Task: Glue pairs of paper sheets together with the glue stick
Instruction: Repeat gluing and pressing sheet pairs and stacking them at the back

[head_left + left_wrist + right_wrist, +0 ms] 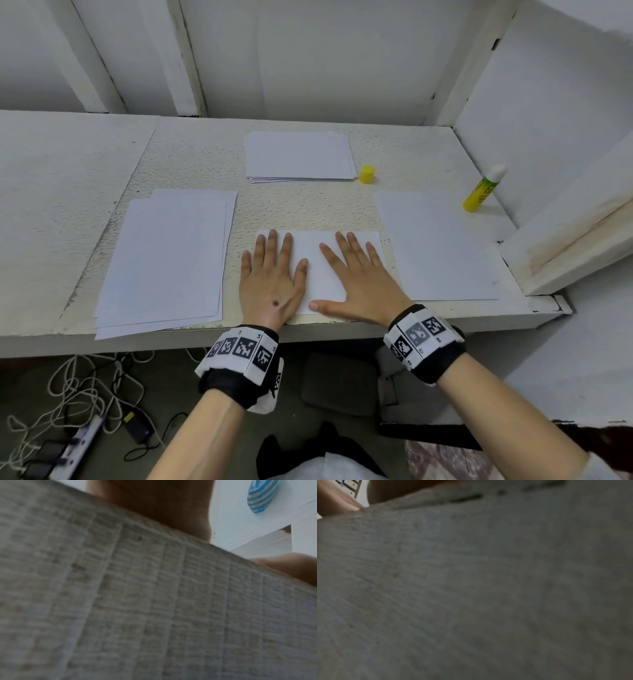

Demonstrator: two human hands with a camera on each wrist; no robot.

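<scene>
A small white paper sheet point(318, 240) lies at the front middle of the white table point(68, 164). My left hand point(270, 270) lies flat on its left part, fingers straight. My right hand point(356, 274) lies flat on its right part, fingers spread, thumb pointing left along the front edge. The yellow glue stick point(481, 190) stands uncapped and leaning at the right, away from both hands. Its yellow cap point(367, 174) stands beside a far stack of small sheets point(298, 156). Both wrist views are blurred and filled by the table edge.
A stack of larger sheets point(164, 263) lies at the left. A single larger sheet point(435, 246) lies at the right. A white partition point(565, 154) and a ledge point(575, 246) close off the right side. Cables and a power strip point(78, 442) lie on the floor.
</scene>
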